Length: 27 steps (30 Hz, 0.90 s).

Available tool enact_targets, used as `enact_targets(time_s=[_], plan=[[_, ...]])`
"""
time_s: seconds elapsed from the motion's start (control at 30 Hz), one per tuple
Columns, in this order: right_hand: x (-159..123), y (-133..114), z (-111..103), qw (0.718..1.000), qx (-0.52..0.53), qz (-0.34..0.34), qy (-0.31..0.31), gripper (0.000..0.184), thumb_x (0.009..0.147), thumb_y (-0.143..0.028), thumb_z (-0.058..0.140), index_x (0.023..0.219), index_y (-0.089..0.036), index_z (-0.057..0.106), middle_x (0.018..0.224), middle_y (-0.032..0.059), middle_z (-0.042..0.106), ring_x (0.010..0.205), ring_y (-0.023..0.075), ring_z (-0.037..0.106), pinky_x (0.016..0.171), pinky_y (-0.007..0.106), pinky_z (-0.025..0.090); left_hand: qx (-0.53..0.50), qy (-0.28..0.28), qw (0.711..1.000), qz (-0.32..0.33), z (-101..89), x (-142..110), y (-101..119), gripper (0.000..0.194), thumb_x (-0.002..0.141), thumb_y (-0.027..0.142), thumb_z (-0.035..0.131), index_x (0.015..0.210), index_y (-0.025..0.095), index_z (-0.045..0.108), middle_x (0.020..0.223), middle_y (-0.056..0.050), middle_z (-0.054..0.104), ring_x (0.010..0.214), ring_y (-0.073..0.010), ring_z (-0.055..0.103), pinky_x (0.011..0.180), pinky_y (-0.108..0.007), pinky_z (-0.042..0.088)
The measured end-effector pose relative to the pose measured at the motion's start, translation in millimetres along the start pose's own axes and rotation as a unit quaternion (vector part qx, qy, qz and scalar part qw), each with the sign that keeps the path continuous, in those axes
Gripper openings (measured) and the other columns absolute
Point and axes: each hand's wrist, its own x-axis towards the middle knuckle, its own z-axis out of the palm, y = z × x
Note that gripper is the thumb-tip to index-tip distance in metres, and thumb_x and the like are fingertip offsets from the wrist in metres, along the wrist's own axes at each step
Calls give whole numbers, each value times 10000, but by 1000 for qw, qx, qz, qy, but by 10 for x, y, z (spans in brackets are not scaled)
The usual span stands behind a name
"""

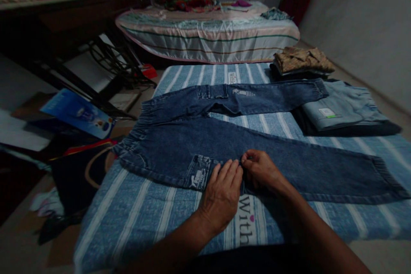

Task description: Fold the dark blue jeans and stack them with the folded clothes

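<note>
A pair of dark blue jeans (224,137) lies spread flat on a blue and white striped mattress (135,214), waistband to the left, legs running right. My left hand (222,195) rests on the near leg with its fingers stretched out flat, just beside a printed pocket patch (199,173). My right hand (261,170) is right next to it, fingers curled and pinching the denim of the near leg's lower edge. Both hands touch the jeans near the middle of the near leg.
Folded clothes lie at the right: a pale denim piece (343,109) and a brown patterned one (302,61). A second mattress (208,30) with a colourful cloth pile lies beyond. A dark table (58,13), a blue box (78,113) and floor clutter stand at the left.
</note>
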Motion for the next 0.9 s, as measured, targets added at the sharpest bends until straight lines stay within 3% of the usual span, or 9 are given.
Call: enact_targets(time_s=[0.2, 0.3, 0.43, 0.53, 0.67, 0.9], plan=[[-20, 1, 5, 1000, 6, -12, 1, 137, 772, -332, 451, 773, -206, 503, 397, -88, 473, 241, 104, 398, 234, 175, 274, 11, -30, 999, 2, 1, -43, -2, 438, 919, 149, 331, 1337, 123, 461, 1423, -101, 454, 1331, -261, 372, 1078, -509, 289], [-50, 56, 21, 998, -1, -57, 16, 169, 792, -338, 455, 856, -204, 537, 427, -89, 478, 278, 97, 407, 279, 177, 303, 14, -40, 999, 3, 0, -48, -7, 437, 934, 174, 325, 1354, 125, 437, 1435, -93, 438, 1338, -251, 359, 1083, -508, 276], [-106, 120, 13, 980, -94, -160, 72, 197, 819, -294, 465, 902, -193, 614, 577, -29, 604, 465, 109, 545, 440, 186, 402, 14, -43, 999, 1, 4, -53, -5, 432, 943, 196, 336, 1362, 133, 423, 1435, -89, 440, 1344, -244, 348, 1088, -513, 265], [-136, 108, -27, 960, -186, -192, 81, 224, 836, -259, 463, 925, -203, 661, 718, 12, 682, 626, 139, 623, 571, 209, 449, 9, -35, 999, -7, -5, -46, 15, 424, 952, 280, 363, 1343, 138, 445, 1426, -98, 450, 1338, -247, 357, 1085, -512, 275], [-156, 52, -74, 937, -276, -200, 79, 268, 873, -247, 436, 950, -225, 693, 831, 40, 721, 754, 166, 667, 676, 229, 464, 10, -34, 999, -13, -23, -30, 47, 483, 938, 417, 409, 1335, 145, 451, 1436, -113, 434, 1341, -265, 349, 1079, -523, 283], [-189, 30, -99, 917, -365, -147, 63, 299, 922, -303, 419, 1040, -249, 688, 953, 60, 728, 856, 191, 684, 724, 243, 464, -7, -46, 998, -29, -40, -31, 57, 483, 946, 429, 393, 1352, 170, 424, 1452, -96, 413, 1349, -261, 337, 1087, -524, 263]])
